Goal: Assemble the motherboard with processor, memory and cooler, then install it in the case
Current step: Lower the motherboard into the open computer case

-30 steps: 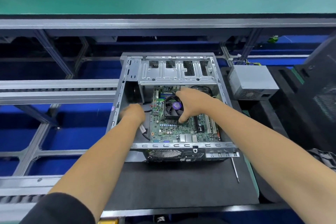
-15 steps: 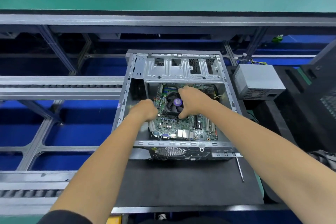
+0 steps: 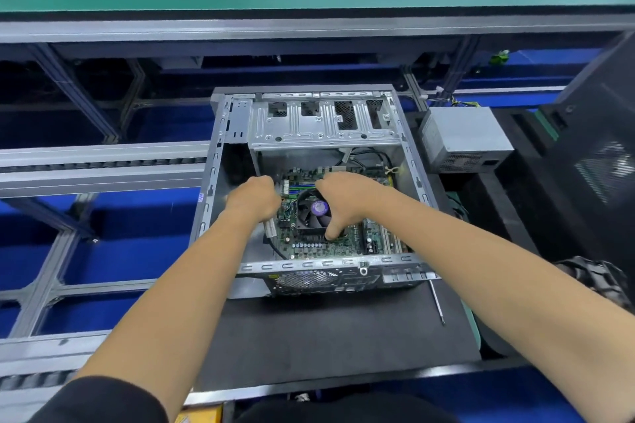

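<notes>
Down inside the open silver sheet-metal computer case [image 3: 220, 161], both hands are on the green printed-circuit motherboard [image 3: 309, 247]. Right hand [image 3: 347, 197] is draped over the black finned cooler with the purple-labelled fan hub [image 3: 314, 213]: fingers curled over its 12 o'clock side, thumb [image 3: 335, 228] hooked down at its 5 o'clock corner, so it's basically clamping the cooler. Left hand [image 3: 256, 199] sits at the board's 9 o'clock edge with fingers curled in tight. Looks like it's gripping the edge, but the knuckles hide the tips, so can't tell for sure what it's got.

Board itself lies in the case, toward the 6 o'clock end, nearly flat as far as I can see. A white connector [image 3: 270, 228] pokes out just under the left wrist, with a black cable [image 3: 275, 249] looping off beside it. At 12 o'clock inside the case is the perforated silver drive cage [image 3: 323, 124], and some black wires [image 3: 371, 156] run between it and the board.

Case rests on a black mat [image 3: 326, 336] on the tabletop. A thin steel screwdriver [image 3: 437, 302] lies on the mat at the case's 5 o'clock corner. At 2 o'clock, just beside the case, sits a grey boxy power supply [image 3: 464, 137], and further right a black case side panel [image 3: 601, 154] stands tilted. Blue flooring and grey aluminium conveyor rails [image 3: 103, 165] off at 9 o'clock.
</notes>
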A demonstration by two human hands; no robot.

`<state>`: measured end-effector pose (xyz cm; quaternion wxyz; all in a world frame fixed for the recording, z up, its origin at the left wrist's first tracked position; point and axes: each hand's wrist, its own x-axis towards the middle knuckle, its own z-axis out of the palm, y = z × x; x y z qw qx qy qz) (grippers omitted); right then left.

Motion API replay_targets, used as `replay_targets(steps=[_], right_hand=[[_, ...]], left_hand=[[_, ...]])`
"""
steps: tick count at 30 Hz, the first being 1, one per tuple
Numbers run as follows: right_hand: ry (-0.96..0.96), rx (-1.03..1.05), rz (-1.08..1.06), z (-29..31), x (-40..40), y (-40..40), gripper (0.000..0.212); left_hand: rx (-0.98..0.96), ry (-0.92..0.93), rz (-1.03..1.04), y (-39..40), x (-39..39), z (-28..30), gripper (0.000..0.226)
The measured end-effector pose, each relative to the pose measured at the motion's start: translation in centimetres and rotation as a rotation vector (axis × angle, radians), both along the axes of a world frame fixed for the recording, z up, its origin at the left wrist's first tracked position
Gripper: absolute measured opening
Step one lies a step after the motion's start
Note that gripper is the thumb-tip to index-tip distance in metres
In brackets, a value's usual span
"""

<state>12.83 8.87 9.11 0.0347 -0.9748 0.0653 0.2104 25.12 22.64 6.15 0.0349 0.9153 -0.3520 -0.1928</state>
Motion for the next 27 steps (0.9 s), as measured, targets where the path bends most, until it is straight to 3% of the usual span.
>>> replay_targets(steps=[20, 27], right_hand=[[-0.018, 0.014, -0.011, -0.9, -0.4, 0.3, 0.067], [0.008, 0.249, -0.126, -1.7, -1.7, 0.2, 0.097]], left_hand=[[-0.129, 0.145, -0.127, -0.6, 0.4, -1.5, 0.012], [-0.136, 0.190, -0.117, -0.3, 0.0, -0.8, 0.009]])
